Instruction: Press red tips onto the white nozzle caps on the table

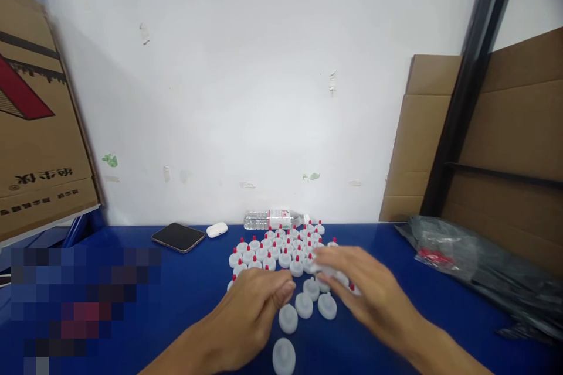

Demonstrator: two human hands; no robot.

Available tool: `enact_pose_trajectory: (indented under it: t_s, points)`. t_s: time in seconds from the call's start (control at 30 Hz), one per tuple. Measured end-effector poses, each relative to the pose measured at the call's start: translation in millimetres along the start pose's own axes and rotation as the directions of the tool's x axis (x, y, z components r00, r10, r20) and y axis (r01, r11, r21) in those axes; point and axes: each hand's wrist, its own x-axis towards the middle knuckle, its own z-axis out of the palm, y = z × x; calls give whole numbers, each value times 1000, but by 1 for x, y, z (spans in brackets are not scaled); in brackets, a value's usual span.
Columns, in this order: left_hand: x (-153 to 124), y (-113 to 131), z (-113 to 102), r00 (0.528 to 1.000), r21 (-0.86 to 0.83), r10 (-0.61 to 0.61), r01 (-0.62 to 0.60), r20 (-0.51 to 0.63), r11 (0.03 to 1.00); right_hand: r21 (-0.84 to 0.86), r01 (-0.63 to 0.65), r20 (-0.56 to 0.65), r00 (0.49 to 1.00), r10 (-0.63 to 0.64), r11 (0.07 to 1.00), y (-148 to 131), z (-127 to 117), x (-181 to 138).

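Observation:
Small white round bottles with red tips [284, 258] stand grouped on the blue table, beyond my hands. Nearer to me are several similar white pieces without red tips [304, 305]. My left hand [257, 307] is closed, thumb against curled fingers, at the front left of the group; whatever it grips is hidden. To the right, my right hand [363, 287] is curved around a white bottle [323, 269], partly hidden and blurred between thumb and fingers. More bottles show behind and below that hand.
A clear plastic bottle [277, 220] lies against the wall. A phone [178, 237] and a white case [217, 229] are at the back left. Plastic bags [457, 258] lie on the right. Cardboard [417, 140] stands behind them, and a printed carton [39, 111] is on the left.

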Motion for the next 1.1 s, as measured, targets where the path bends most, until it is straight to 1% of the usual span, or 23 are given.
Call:
enact_pose_trajectory:
  t_s: [0.03, 0.1, 0.17, 0.2, 0.23, 0.3, 0.43, 0.57, 0.7, 0.8, 0.93, 1.03, 1.1]
  points:
    - [1, -2, -5, 1000, 44, -25, 24, 13, 999, -31, -50, -9, 999, 50, 998, 9, -4, 0]
    - [2, -6, -14, 996, 191, -71, 58, 61, 980, -112, -217, 14, 975, 220, 970, 26, -14, 1]
    - [3, -11, -22, 985, 334, -121, 74, 123, 940, -210, -381, 67, 913, 402, 900, 43, -22, 1]
    - [3, -13, -25, 978, 382, -146, 78, 152, 921, -256, -436, 96, 876, 472, 863, 50, -25, 0]
    - [3, -14, -28, 970, 415, -171, 86, 174, 906, -291, -470, 124, 845, 520, 833, 57, -27, 0]
    - [3, -16, -30, 958, 460, -214, 105, 192, 882, -335, -497, 177, 801, 572, 800, 67, -29, -3]
    - [-1, -15, -27, 951, 483, -235, 112, 202, 869, -369, -516, 287, 728, 622, 773, 77, -26, -10]
    - [-4, -16, -22, 944, 493, -242, 104, 225, 864, -366, -540, 393, 649, 652, 758, 77, -22, -14]
    - [-5, -19, -21, 940, 500, -252, 108, 231, 860, -347, -566, 451, 598, 662, 748, 74, -23, -13]
    - [-5, -21, -20, 937, 501, -259, 111, 236, 858, -335, -580, 471, 579, 665, 742, 72, -24, -12]
    - [-6, -21, -19, 935, 504, -260, 108, 242, 857, -315, -593, 486, 570, 663, 741, 71, -24, -12]
    - [-6, -21, -18, 931, 504, -270, 114, 247, 856, -299, -603, 489, 569, 661, 740, 72, -24, -10]
    - [-6, -22, -17, 929, 503, -277, 121, 247, 856, -278, -612, 482, 578, 659, 740, 71, -28, -6]
